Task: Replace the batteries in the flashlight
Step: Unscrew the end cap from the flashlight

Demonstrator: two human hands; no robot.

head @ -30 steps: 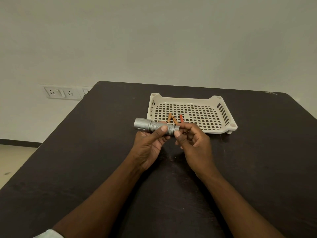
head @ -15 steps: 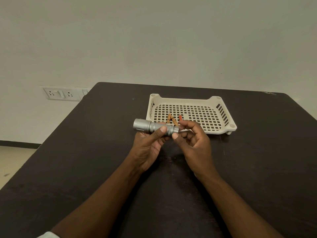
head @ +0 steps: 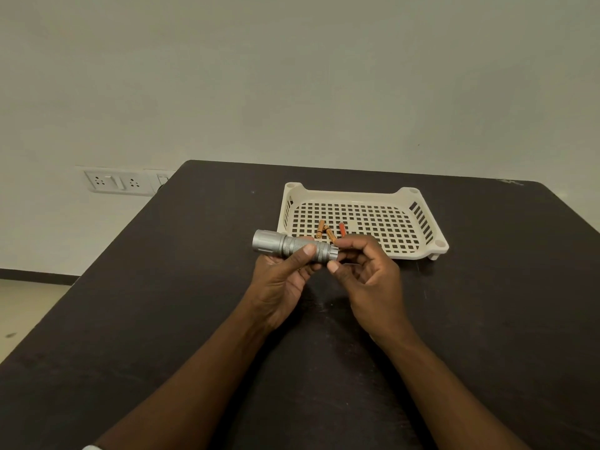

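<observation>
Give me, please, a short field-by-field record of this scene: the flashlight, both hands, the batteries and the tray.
flashlight: silver flashlight, held level above the table, head pointing left
left hand: left hand grips the barrel, thumb on top
right hand: right hand pinches the tail end of the flashlight with thumb and fingers
batteries: two orange batteries and one red battery lie in the tray, partly hidden by the hands
tray: cream perforated tray on the dark table, beyond the hands
tail cap: cannot tell whether it is off
</observation>
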